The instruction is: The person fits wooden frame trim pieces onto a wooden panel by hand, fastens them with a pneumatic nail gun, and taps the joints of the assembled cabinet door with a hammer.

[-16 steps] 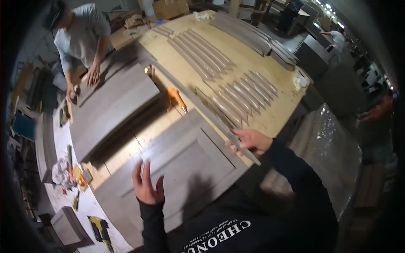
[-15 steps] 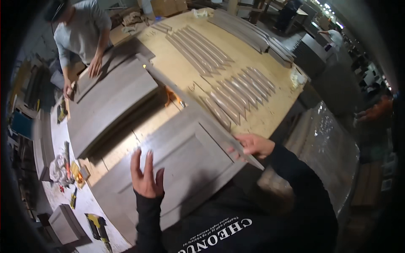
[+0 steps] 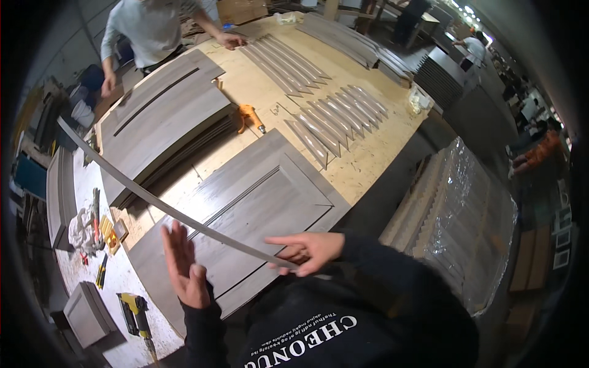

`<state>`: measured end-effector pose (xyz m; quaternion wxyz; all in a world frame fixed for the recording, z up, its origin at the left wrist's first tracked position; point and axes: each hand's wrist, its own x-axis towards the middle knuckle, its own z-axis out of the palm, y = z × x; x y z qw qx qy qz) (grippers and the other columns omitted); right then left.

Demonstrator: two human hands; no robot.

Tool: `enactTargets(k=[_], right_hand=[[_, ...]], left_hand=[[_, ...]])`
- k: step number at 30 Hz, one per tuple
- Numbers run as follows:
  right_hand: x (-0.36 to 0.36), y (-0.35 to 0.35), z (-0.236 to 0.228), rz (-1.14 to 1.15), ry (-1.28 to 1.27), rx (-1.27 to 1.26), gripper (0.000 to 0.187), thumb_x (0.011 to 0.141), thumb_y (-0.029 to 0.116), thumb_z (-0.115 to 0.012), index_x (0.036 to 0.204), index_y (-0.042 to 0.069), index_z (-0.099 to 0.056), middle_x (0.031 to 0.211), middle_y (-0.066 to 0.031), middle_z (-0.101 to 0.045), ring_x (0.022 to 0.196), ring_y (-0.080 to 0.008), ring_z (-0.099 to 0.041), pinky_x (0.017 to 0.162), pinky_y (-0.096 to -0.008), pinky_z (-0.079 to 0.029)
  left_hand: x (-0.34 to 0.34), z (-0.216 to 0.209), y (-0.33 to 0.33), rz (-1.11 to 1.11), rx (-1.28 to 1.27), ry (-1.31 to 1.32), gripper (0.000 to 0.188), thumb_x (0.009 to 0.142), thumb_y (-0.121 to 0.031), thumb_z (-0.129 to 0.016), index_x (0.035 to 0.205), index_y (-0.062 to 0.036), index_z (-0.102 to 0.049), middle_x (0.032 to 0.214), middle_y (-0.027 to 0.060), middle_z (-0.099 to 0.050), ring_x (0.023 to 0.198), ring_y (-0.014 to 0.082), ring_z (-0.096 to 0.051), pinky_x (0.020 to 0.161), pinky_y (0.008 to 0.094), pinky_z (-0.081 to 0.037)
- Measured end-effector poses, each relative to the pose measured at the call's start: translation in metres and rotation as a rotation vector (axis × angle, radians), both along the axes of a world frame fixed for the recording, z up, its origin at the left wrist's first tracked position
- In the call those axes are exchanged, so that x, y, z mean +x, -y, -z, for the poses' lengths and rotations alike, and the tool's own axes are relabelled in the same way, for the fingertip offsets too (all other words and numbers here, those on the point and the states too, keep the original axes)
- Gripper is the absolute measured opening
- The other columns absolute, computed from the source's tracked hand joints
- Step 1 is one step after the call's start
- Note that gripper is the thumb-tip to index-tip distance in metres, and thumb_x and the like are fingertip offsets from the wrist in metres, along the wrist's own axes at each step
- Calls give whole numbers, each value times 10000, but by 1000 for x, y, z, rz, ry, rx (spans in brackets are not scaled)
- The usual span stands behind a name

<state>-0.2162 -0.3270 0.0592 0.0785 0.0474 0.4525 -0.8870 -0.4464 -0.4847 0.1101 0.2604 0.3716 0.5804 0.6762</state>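
My right hand (image 3: 311, 250) grips one end of a long, thin grey wooden strip (image 3: 138, 190). The strip slants above the work, its far end out beyond the table's left side. Beside the strip, my left hand (image 3: 189, 273) is open with fingers stretched, and nothing shows in it. Under both hands lies a grey wood-grain panel (image 3: 261, 205) with a framed middle and dark grooves. A stack of similar panels (image 3: 172, 119) sits farther away; a dark narrow slot or strip shows on its top.
Several pointed grey strips (image 3: 285, 64) lie on the tabletop (image 3: 362, 175). An orange glue-gun-like tool (image 3: 248, 116) rests beside the stack. At left are a yellow-black nail gun (image 3: 136, 316) and a cutter (image 3: 101, 272). A plastic-wrapped pile (image 3: 466, 214) stands right. A co-worker (image 3: 150, 30) reaches over the far side.
My right hand has moved left and nearer, swinging the strip from the panel's right edge across to the left. My left hand has shifted slightly left. The co-worker now reaches toward the loose strips.
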Motion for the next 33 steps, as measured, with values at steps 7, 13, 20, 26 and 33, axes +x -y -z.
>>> enactTargets(k=[7, 13, 20, 26, 33], right_hand=[[-82, 69, 17, 341, -260, 295, 969, 718, 21, -733, 1455, 141, -117, 1315, -102, -476, 1216, -179, -438, 971, -301, -381], [37, -22, 100, 1235, 614, 941, 327, 824, 147, -630, 1128, 44, -571, 1068, -106, -591, 936, -188, -564, 801, -276, -460], [77, -64, 139, 1104, 803, 1163, 257, 834, 259, -599, 988, 68, -674, 929, -138, -649, 868, -251, -625, 771, -318, -476], [69, -61, 135, 1044, 927, 1122, 277, 806, 319, -627, 925, 79, -697, 927, -129, -663, 879, -261, -632, 775, -329, -482], [72, -61, 140, 1030, 892, 1122, 274, 792, 321, -649, 930, 90, -700, 886, -151, -652, 850, -277, -628, 754, -340, -479]], left_hand=[[-18, -33, -9, -67, 23, -98, 602, 821, -167, -620, 1335, 21, -369, 1272, 172, -485, 1049, 236, -534, 919, 345, -419], [-22, 59, 51, 50, -459, -864, 734, 572, 56, -690, 1269, -25, -475, 1172, 190, -549, 1038, 342, -548, 900, 368, -429], [2, 146, 64, 277, -643, -972, 663, 575, -11, -684, 1213, -57, -511, 1141, 174, -558, 1016, 346, -521, 881, 417, -416], [7, 159, 43, 300, -699, -963, 634, 589, -50, -717, 1196, -83, -535, 1123, 149, -532, 1020, 333, -497, 853, 401, -428], [17, 171, 30, 264, -755, -970, 624, 576, -131, -765, 1165, -102, -560, 1035, 121, -510, 948, 305, -477, 820, 389, -420]])
